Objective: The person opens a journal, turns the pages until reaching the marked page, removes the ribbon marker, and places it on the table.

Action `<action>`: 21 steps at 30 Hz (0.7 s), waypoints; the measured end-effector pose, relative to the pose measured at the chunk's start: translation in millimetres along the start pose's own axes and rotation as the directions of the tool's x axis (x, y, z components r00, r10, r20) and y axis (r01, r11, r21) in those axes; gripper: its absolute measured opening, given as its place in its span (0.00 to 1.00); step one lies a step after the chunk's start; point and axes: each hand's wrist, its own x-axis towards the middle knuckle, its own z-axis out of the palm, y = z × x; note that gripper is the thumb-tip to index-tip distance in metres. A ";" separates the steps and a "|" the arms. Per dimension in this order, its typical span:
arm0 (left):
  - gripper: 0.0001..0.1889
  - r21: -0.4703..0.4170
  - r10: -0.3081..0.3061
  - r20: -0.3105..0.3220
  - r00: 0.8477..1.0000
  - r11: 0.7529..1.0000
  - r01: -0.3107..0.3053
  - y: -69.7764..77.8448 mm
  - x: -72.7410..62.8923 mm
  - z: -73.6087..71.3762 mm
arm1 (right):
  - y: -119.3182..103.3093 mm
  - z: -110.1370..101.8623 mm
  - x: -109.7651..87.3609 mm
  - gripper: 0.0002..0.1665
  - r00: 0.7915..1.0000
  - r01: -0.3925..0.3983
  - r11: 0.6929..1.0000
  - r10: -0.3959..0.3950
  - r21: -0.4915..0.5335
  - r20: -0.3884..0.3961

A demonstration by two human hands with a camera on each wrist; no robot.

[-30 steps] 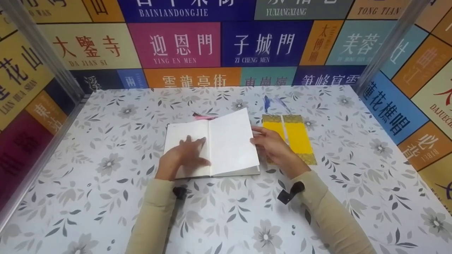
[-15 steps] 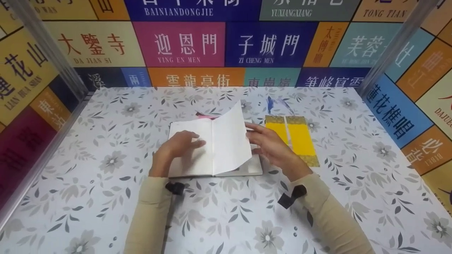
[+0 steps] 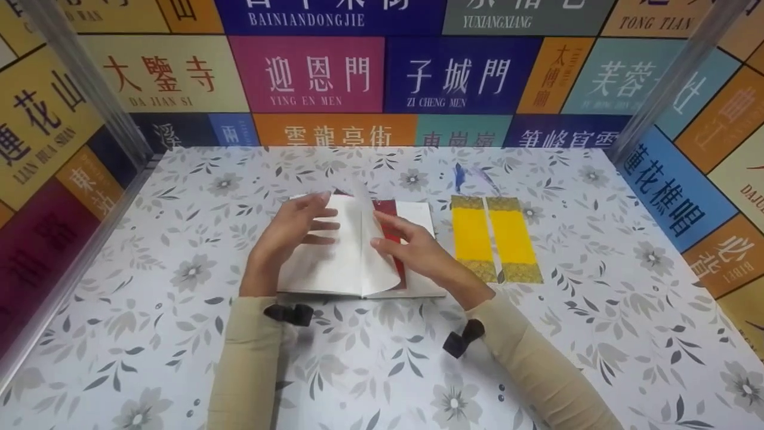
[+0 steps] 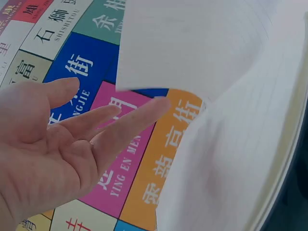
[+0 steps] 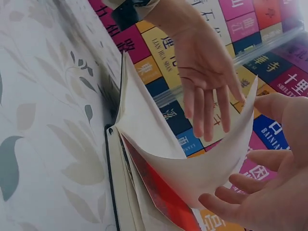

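Observation:
An open book (image 3: 325, 272) with blank white pages lies on the table. One page (image 5: 207, 168) stands raised and curled near the spine. My right hand (image 3: 412, 242) touches its outer face with extended fingers, the thumb near the page's edge in the right wrist view. Beneath that page, a flat red piece (image 3: 389, 207) shows against the right side of the book. My left hand (image 3: 292, 224) hovers over the left page, fingers spread loosely and nothing in its grasp; its palm (image 4: 53, 154) faces the raised page in the left wrist view.
Right of the book lie two yellow strips (image 3: 471, 236) with gold patterned ends, side by side. Blue and pale purple tassels (image 3: 459, 178) extend behind them. A flower-patterned cloth (image 3: 382, 370) covers the table. Panels (image 3: 307, 74) with large characters stand behind it.
My right hand has swept the page leftward toward the spine, uncovering the red piece. My left hand has lifted off the left page and shifted slightly left.

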 end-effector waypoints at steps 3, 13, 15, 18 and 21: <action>0.33 -0.054 0.011 0.024 1.000 0.998 -0.009 1.1 -0.6 3.8 | -4.6 11.8 3.7 0.40 0.999 0.021 0.992 -0.026 -0.122 -0.045; 0.36 0.066 -0.052 -0.037 0.998 0.996 0.055 5.7 1.4 9.4 | -16.1 40.1 7.6 0.41 0.995 0.048 0.968 -0.067 -0.248 -0.070; 0.36 0.128 -0.056 -0.064 0.996 0.990 0.064 6.3 1.3 8.6 | -16.7 42.6 7.9 0.41 0.995 0.059 0.963 -0.076 -0.262 -0.058; 0.35 0.218 -0.036 -0.089 0.995 0.974 0.054 6.2 0.9 5.6 | -15.4 43.3 9.1 0.39 0.993 0.087 0.956 -0.105 -0.280 -0.049; 0.34 0.303 -0.002 -0.117 0.993 0.952 0.038 4.7 -0.3 0.4 | -11.4 40.5 11.5 0.36 0.991 0.109 0.945 -0.129 -0.310 -0.043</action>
